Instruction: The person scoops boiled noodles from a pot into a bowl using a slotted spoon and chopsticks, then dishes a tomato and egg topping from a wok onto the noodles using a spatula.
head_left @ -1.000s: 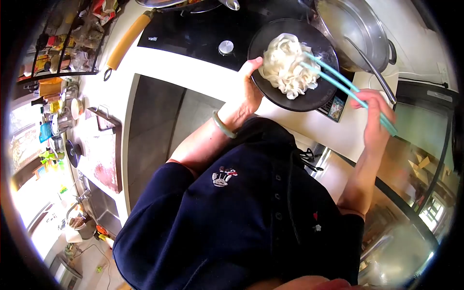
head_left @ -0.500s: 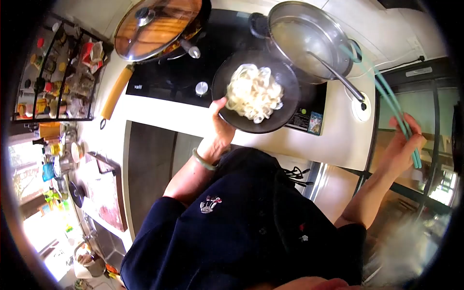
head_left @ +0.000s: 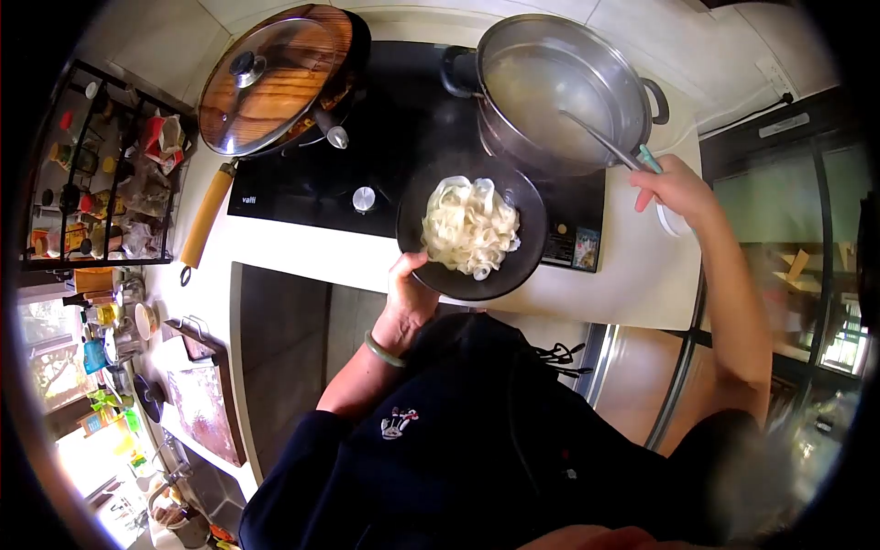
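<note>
My left hand grips the near left rim of a dark bowl, with the thumb over the edge. Wide white noodles are heaped in it. My right hand is closed at the right side of a steel pot, around the end of a long metal handle, apparently a ladle. The lower end of that handle dips into cloudy liquid, so its head is hidden. A short piece of the teal chopsticks shows at my right fingers; the rest is out of sight.
A pan with a glass lid and a wooden handle stands at the left of the black cooktop. The white counter edge runs in front. A spice rack is at far left.
My right hand has moved left and up from beside the counter to the ladle handle, bringing the chopsticks along. My left hand still holds the bowl of noodles.
</note>
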Available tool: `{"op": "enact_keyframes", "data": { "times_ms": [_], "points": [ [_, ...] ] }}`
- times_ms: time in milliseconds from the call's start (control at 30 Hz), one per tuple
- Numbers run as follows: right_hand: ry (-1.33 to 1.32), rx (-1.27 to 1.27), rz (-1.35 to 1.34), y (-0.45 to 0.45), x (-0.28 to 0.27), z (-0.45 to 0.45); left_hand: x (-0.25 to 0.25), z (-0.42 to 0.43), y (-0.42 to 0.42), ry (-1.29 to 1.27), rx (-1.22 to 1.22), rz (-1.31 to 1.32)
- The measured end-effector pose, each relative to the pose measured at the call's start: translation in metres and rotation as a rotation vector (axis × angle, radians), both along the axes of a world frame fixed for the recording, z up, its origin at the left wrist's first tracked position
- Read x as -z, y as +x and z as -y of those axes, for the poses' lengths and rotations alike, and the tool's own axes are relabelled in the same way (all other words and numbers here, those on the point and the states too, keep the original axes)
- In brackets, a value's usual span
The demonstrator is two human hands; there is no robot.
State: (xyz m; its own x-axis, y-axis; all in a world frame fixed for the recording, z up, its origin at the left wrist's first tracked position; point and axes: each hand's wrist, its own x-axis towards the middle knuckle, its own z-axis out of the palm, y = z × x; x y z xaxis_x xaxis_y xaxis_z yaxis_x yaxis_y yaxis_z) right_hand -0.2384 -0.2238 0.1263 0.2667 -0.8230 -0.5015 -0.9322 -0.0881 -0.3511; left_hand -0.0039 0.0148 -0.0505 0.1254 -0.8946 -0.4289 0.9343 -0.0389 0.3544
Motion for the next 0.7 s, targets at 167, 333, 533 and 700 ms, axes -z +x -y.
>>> {"op": "enact_keyframes", "data": {
  "times_ms": [167, 333, 533, 700],
  "points": [
    [0.104, 0.181, 0.255, -0.024, 0.000, 0.032, 0.006, 0.000, 0.000, 0.012, -0.032, -0.022],
    [-0.573, -0.296, -0.209, -0.005, -0.013, 0.016, 0.010, -0.003, 0.001, -0.007, -0.054, -0.018],
    [-0.318, -0.117, 0.025, 0.009, -0.029, -0.004, 0.002, -0.002, 0.001, -0.008, -0.073, -0.025],
    [0.195, 0.083, 0.277, -0.004, -0.050, 0.004, 0.003, 0.002, 0.000, 0.008, -0.070, -0.019]
  ]
}}
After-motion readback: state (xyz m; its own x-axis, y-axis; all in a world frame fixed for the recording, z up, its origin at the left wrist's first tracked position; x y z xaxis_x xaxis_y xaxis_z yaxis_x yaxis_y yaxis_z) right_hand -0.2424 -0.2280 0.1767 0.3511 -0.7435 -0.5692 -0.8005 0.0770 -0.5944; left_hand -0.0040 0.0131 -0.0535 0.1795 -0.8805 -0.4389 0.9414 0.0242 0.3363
